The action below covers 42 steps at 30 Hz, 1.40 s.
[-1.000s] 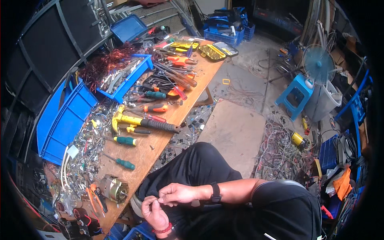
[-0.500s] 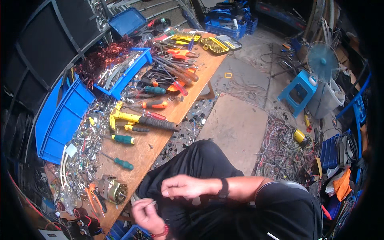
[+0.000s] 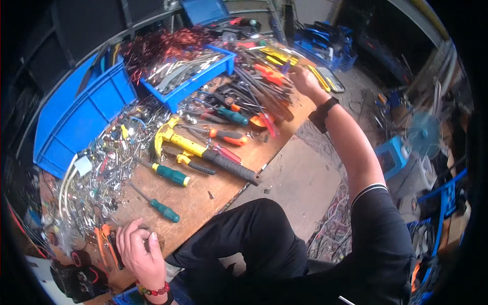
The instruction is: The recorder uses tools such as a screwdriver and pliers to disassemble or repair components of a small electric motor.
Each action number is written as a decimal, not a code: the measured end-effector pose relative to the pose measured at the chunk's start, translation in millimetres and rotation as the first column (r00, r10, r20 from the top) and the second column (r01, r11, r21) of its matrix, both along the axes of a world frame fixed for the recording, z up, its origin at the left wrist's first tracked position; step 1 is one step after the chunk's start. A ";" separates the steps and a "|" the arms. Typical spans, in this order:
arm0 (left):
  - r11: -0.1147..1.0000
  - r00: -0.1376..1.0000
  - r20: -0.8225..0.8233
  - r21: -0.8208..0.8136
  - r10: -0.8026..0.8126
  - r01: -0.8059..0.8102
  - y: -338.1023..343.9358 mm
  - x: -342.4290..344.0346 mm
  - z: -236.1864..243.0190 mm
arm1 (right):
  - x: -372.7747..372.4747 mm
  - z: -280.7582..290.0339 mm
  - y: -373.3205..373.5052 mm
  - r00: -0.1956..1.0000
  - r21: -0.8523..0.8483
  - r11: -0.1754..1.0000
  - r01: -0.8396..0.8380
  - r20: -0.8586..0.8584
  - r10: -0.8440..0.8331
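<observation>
My left hand (image 3: pixel 138 251) is curled over a small metal motor (image 3: pixel 161 240) at the bench's near edge and hides most of it. Beside that hand lie orange-handled pliers (image 3: pixel 102 246). My right hand (image 3: pixel 305 81) reaches to the bench's far end, between orange-handled pliers (image 3: pixel 270 74) and an open yellow-and-black tool case (image 3: pixel 319 76); its fingers are blurred and partly hidden. Between my hands lie two green screwdrivers, a thin one (image 3: pixel 165 210) and a thicker one (image 3: pixel 172 175). A yellow hammer (image 3: pixel 223 161) with a black grip lies beyond them.
Loose screws and small parts (image 3: pixel 101 188) cover the bench's left side. Behind them stand a blue bin (image 3: pixel 86 122) and a blue tray (image 3: pixel 203 72) of metal pieces. On the right, tangled wires (image 3: pixel 330 229) lie on the floor near a blue stool (image 3: pixel 391 157) and a fan (image 3: pixel 424 133).
My hands have moved apart from in front of my lap. The left has gone onto the motor; the right has stretched to the bench's far end. The view has shifted too.
</observation>
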<state>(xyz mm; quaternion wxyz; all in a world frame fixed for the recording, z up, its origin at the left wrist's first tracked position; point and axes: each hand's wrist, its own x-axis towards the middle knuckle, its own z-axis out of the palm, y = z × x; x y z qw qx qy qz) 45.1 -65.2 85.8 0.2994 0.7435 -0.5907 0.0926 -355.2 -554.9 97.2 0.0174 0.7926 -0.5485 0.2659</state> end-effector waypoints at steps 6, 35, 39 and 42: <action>0.996 0.998 0.032 0.074 0.054 -0.057 -4.5 3.0 7.5 | 31.6 -16.2 -85.3 0.891 0.099 0.987 0.126 -0.449 -0.069; 0.998 0.997 -0.070 -0.052 0.042 -0.046 -2.4 5.8 10.7 | 19.5 -14.3 -96.6 0.700 0.222 0.961 0.162 -0.712 0.046; 0.998 0.996 -0.077 -0.041 0.049 -0.052 -3.7 9.7 8.5 | 53.7 -2.6 -72.3 0.842 0.192 0.948 0.252 -0.527 -0.117; 0.998 0.997 -0.073 -0.052 0.023 -0.026 -5.0 12.1 6.8 | 28.5 5.0 -98.7 0.431 -0.039 0.998 0.058 -0.900 -0.061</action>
